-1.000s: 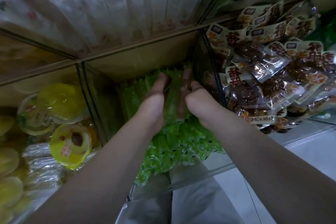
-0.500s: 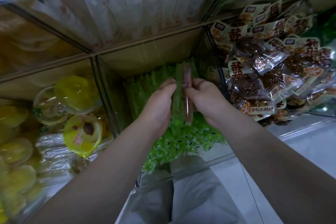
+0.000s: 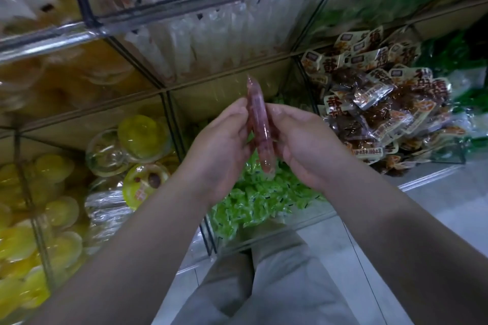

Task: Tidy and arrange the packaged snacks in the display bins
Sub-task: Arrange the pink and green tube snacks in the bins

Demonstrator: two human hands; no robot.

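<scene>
this is a shop, at the loose-snack shelves. clear plastic bins [image 3: 303, 229] stand side by side in rows, split by see-through dividers [image 3: 174, 124], each heaped with one kind of small wrapped goods. the near middle bin is full of green packets [image 3: 258, 198]. to the right lies a pile of brown packets [image 3: 369, 113] with printed labels. on the left sit yellow jelly cups [image 3: 142, 134] with sealed lids. the far upper row holds long pale sticks [image 3: 200, 34] in clear wrap. pale floor tiles [image 3: 396, 232] show below the bins at the near right.
</scene>
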